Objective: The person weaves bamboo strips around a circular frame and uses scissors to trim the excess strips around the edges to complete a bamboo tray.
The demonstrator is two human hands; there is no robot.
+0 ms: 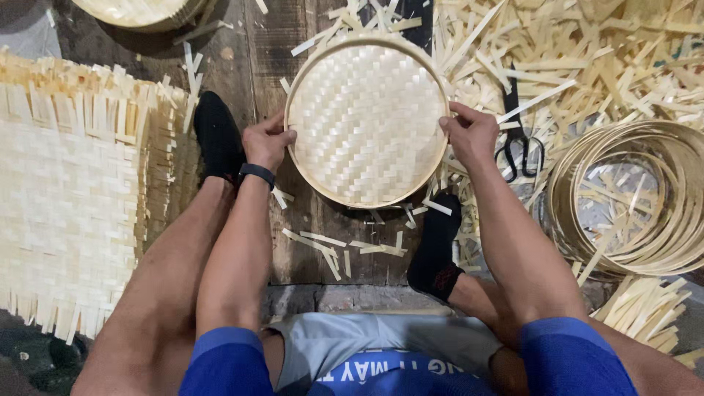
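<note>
- A round woven bamboo tray (366, 121) lies flat in the middle of the scene, on dark wooden boards (249, 66), its pale checker weave facing up inside a thin bent rim.
- The left hand (268, 141) grips the tray's left rim, fingers curled over the edge; a black band sits on that wrist.
- The right hand (471, 134) pinches the right rim, thumb on top and fingers closed around the edge.
- Two feet in black socks flank the tray: one (217, 136) just left of it, the other (435, 246) near its lower right edge.
- Short bamboo offcuts (341, 249) lie scattered on the boards just near of the tray.
- Black scissors (516, 139) rest on the litter just right of the right hand.
- Far and right, a deep heap of loose bamboo strips (587, 51) covers the floor.
- At the right, a stack of bare bamboo hoops (631, 198) sits well apart from the tray.
- At the left, a large flat woven mat (66, 191) with a fringe of untrimmed strip ends.
- At the far left, the edge of another round tray (139, 11) is partly cut off by the frame.
</note>
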